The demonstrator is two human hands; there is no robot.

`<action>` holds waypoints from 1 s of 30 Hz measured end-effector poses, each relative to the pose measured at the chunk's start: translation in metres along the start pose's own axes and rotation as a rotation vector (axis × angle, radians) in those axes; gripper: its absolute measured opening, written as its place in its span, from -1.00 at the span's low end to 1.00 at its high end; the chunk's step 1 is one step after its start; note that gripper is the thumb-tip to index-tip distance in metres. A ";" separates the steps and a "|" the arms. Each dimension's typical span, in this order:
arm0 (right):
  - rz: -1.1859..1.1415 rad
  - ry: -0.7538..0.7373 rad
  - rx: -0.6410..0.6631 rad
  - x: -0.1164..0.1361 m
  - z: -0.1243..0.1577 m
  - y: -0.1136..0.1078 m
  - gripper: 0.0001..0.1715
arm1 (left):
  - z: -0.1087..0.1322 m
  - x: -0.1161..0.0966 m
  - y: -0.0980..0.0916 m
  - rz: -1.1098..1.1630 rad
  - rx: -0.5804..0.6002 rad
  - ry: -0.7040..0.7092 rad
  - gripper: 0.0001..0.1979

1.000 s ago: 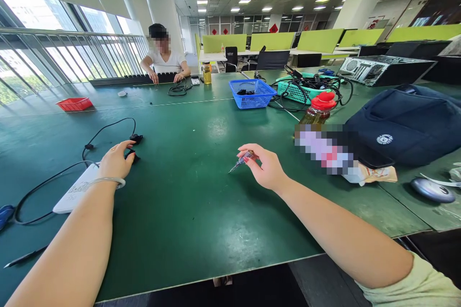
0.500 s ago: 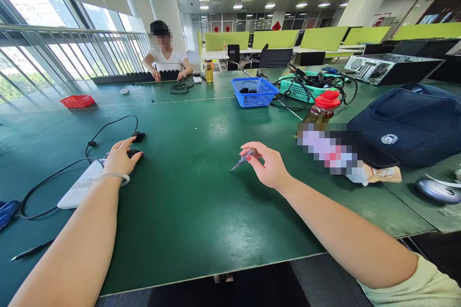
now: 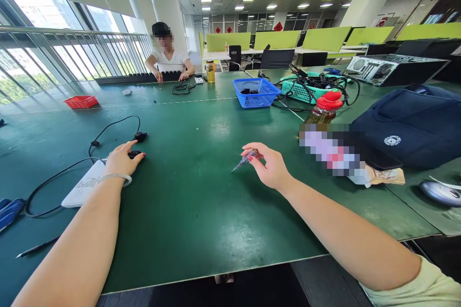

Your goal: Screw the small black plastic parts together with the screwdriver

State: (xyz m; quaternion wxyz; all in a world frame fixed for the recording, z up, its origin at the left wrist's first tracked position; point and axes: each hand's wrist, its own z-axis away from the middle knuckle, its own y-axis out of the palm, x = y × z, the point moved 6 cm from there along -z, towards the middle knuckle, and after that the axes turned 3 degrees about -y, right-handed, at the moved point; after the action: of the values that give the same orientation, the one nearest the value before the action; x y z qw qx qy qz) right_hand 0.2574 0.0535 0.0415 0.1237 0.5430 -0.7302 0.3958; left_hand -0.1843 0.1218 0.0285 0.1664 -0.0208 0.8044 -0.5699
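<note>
My right hand is closed in a pinch round a small screwdriver, its thin tip pointing left and down above the green table. On the left, my left hand lies over the table with thumb and fingers spread. A small black piece shows between the thumb and fingers; whether they grip it is hard to see. Just beyond the fingertips is a black plug-like part on a black cable. A white flat box with dark writing lies partly under my left wrist.
Left lie a black pen and a blue item. Farther off are a red tray, a blue basket and a green basket with cables. A red-lidded bottle and dark bag stand right. A person sits across.
The whole view has shifted slightly, so things appear a little to the right. My left hand has moved slightly over the black piece, showing less of it. My right hand keeps holding the screwdriver.
</note>
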 end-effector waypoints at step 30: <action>0.005 -0.013 0.004 0.001 0.000 0.001 -0.76 | -0.004 0.009 0.021 -0.039 0.099 0.002 -0.38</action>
State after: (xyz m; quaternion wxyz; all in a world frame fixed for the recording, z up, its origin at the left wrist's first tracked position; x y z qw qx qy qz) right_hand 0.2563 0.0529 0.0419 0.1170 0.5439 -0.7316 0.3940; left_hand -0.1903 0.1305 0.0085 0.1554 -0.0277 0.7749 -0.6121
